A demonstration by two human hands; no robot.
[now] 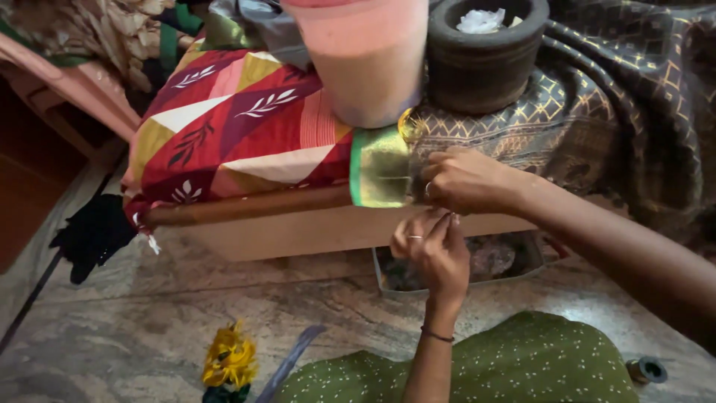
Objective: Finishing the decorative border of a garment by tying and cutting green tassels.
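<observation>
Left hand (pixel 434 250) below, right hand (pixel 462 181) pinching green-gold cloth border (pixel 379 167)

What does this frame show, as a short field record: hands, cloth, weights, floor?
right hand: right hand pinches the edge of the dark gold-patterned cloth beside its green-gold border
left hand: left hand just below, fingers pinched together; what they hold is too small to tell
weights: stone mortar and pink container stand on the cloth
floor: yellow flowers, thread spool

No packages, labels, signs or screens are in view.
</observation>
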